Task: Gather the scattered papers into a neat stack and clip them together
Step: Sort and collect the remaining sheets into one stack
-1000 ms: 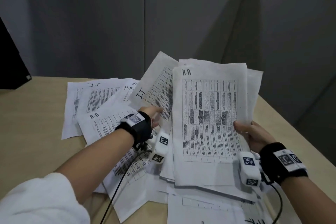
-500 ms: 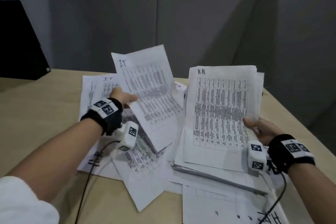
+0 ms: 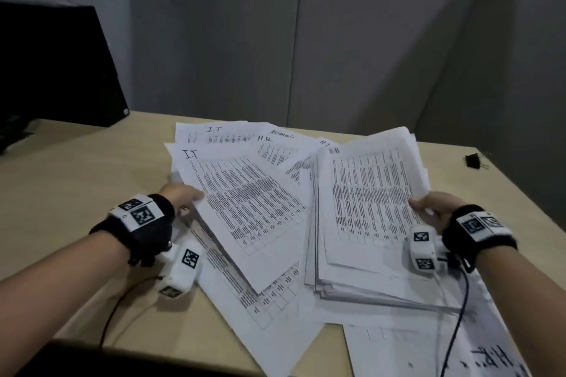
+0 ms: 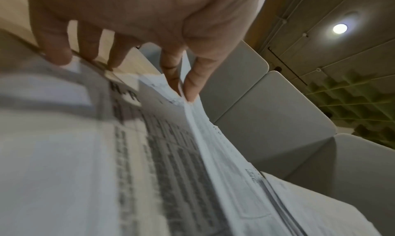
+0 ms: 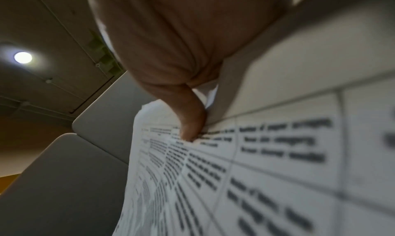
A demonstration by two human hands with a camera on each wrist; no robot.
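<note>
Printed white sheets lie scattered over the wooden table (image 3: 76, 180). My left hand (image 3: 183, 196) pinches the left edge of a sheet marked "IT" (image 3: 245, 205), lifted over the loose papers; the left wrist view shows thumb and forefinger (image 4: 192, 87) nipping that sheet (image 4: 224, 155). On the right, my right hand (image 3: 428, 208) grips the right edge of a thick stack of sheets (image 3: 367, 202), raised at its right side, thumb on top. In the right wrist view the thumb (image 5: 190, 121) presses on the stack's top sheet (image 5: 256, 172). A black binder clip (image 3: 473, 160) lies at the table's far right.
More sheets (image 3: 232, 135) marked "IT" and "H-R" lie at the back, and others (image 3: 413, 352) reach the near right edge. A black monitor (image 3: 55, 64) stands at the far left. Grey partition panels (image 3: 337, 40) close off the back. Cables run from both wrists.
My left hand has lowered the "IT" sheet from upright to nearly flat and brought it toward the stack. The right-hand stack has tilted down toward the table. The view has risen, showing the clip.
</note>
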